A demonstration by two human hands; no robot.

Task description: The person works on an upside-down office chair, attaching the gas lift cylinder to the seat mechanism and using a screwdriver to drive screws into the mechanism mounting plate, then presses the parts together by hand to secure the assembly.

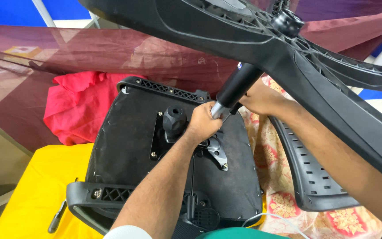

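Both hands grip the gas-lift column (236, 86) of an upturned office chair: the left hand (204, 121) has its fingers closed round the silver lower end, the right hand (261, 98) seems to clasp the black sleeve behind, partly hidden. The column stands tilted over the seat underside (124, 146), carrying the star base (288, 53) overhead; stiff, smooth metal, top-heavy, best held low

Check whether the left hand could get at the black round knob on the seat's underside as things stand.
Probably yes: the left hand grips the gas cylinder right beside the black knob, and nothing lies between them.
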